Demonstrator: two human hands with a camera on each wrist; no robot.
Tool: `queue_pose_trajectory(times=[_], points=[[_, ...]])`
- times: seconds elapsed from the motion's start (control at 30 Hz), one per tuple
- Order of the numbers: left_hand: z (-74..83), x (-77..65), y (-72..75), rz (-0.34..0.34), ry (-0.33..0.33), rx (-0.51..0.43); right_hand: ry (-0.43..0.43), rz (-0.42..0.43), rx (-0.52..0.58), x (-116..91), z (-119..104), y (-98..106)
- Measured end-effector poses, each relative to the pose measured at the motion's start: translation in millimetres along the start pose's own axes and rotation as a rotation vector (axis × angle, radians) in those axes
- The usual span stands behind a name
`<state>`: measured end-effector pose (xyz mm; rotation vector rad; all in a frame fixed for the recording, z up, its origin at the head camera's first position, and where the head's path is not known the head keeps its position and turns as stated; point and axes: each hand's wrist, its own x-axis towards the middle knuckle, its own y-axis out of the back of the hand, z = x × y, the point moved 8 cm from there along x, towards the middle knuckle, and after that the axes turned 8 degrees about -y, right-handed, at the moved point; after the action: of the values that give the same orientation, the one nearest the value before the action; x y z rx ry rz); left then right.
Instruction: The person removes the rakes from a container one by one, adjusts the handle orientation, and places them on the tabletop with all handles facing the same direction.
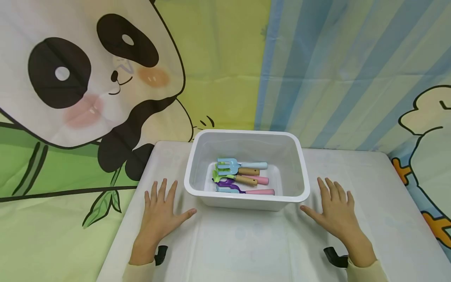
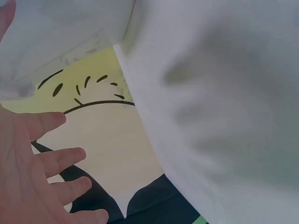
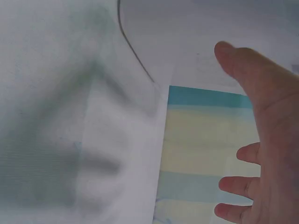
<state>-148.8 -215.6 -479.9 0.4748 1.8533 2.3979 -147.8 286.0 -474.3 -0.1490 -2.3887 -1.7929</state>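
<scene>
A white plastic tub [image 1: 246, 199] stands at the back middle of the table. Small toy garden tools lie in a pile inside it: a light blue rake [image 1: 229, 166] on top, a green-headed tool with a tan wooden handle [image 1: 246, 179], purple pieces and pink handles [image 1: 260, 192]. To the left of the tub is my left hand [image 1: 159, 215], fingers spread, holding nothing. My right hand [image 1: 334, 211] is spread likewise on the tub's right, apart from it. Both wrist views show the hands [image 2: 23, 172] [image 3: 275, 121] with straight fingers beside the tub's outer wall.
The table [image 1: 243, 243] has a pale cloth over it. Behind it hangs a printed backdrop with a panda [image 1: 116, 98] on the left and blue stripes on the right. A black strap piece [image 1: 161, 255] shows at each wrist.
</scene>
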Motion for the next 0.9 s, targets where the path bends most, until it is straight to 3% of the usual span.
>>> queue_pose_trajectory(times=[0.47,0.67,0.9], points=[[13.8,4.8,38.5,0.08,-0.075,-0.034,0.132,0.211,0.082,4,-13,42],[21.9,9.7,56.9,0.121,-0.111,-0.046,0.171,0.246,0.104,11,-20,58],[32.3,17.5,65.3,0.141,-0.149,-0.048,0.209,0.226,0.119,17,-28,71]])
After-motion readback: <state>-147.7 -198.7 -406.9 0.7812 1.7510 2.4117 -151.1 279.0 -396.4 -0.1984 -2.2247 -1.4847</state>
